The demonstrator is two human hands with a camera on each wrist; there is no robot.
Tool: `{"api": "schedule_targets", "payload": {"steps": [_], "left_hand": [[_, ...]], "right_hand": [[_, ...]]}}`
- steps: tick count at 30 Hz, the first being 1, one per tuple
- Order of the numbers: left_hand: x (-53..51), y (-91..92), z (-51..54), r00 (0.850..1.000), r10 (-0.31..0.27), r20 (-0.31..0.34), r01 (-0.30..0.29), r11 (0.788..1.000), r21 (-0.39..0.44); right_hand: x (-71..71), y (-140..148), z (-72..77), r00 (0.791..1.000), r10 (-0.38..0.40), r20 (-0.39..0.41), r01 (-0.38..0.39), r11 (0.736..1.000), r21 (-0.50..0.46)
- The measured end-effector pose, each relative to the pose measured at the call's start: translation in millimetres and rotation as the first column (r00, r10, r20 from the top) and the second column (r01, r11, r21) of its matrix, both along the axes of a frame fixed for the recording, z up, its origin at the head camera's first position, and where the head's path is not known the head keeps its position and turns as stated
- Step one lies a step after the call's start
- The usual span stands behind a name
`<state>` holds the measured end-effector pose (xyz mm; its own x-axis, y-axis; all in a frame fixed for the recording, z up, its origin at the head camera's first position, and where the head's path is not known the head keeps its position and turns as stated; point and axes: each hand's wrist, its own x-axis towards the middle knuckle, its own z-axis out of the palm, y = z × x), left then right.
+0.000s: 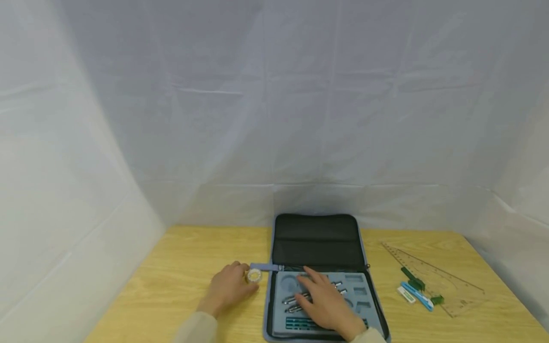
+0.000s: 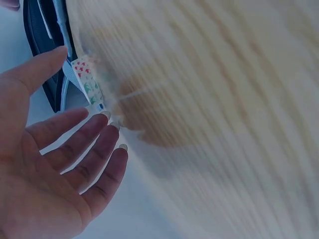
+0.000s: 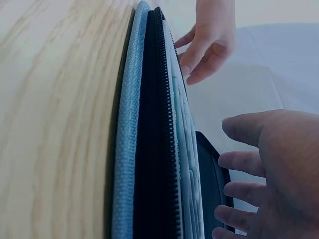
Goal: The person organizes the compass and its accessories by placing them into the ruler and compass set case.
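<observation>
White sheeting down the left side, meeting the slanting left edge of the pale wooden counter. Inward from that edge, a broad stretch of wood grain, with room for sideways movement as far as the left hand. Thumb and fingers there parted, gently bent, on either side of a small pale ring just left of the open case; impossible to tell whether pinched, touched or merely surrounded. Red and green marks on the ring's side, by the left wrist view. Touching or just beside the ring, the end of a blue strap running to the case.

In the middle, the case itself, black-lined lid folded to the rear, near the back sheeting. Zipped rim around a grey foam tray with shaped recesses, silver drawing tools and, near the front, dark teal strips. Over the tray and partly hiding these, the right hand, fingers straight and spread, with hold of nothing; contact underneath hard to judge.

Right of the case, a band of wood, then a white block, blue pen-shaped tool, green pieces and clear set square, clustered in the way towards the right edge.
</observation>
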<state>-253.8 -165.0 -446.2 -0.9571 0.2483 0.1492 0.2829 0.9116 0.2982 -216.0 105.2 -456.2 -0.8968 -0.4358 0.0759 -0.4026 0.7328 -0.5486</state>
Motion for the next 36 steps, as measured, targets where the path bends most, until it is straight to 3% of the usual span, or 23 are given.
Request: {"api": "schedule_targets", "payload": {"steps": [6,13,21,32,36], "left_hand": [[-7.9,7.4,-0.3,0.997,0.076,0.023,-0.075,0.997,-0.035],[-12.5,12.1,-3.2,0.994,0.104,0.034,-0.102,0.993,-0.055],[-14.0,14.0,-1.5,0.995,0.092,0.039,-0.091,0.995,-0.025],[-14.7,14.7,6.6,0.995,0.091,0.027,-0.090,0.995,-0.054],[-14.3,20.1,12.6,0.997,0.071,-0.016,-0.072,0.997,-0.039]], "right_hand": [[1.2,0.8,-1.2,1.000,-0.002,0.002,0.002,1.000,-0.014],[4.0,0.3,-0.5,1.000,0.000,-0.020,-0.001,1.000,-0.007],[5.1,1.9,-0.6,1.000,-0.001,-0.002,0.001,1.000,-0.015],[2.3,8.2,-2.8,1.000,-0.006,0.001,0.006,0.999,-0.049],[0.8,12.4,-3.4,1.000,-0.010,-0.007,0.010,0.997,-0.071]]}}
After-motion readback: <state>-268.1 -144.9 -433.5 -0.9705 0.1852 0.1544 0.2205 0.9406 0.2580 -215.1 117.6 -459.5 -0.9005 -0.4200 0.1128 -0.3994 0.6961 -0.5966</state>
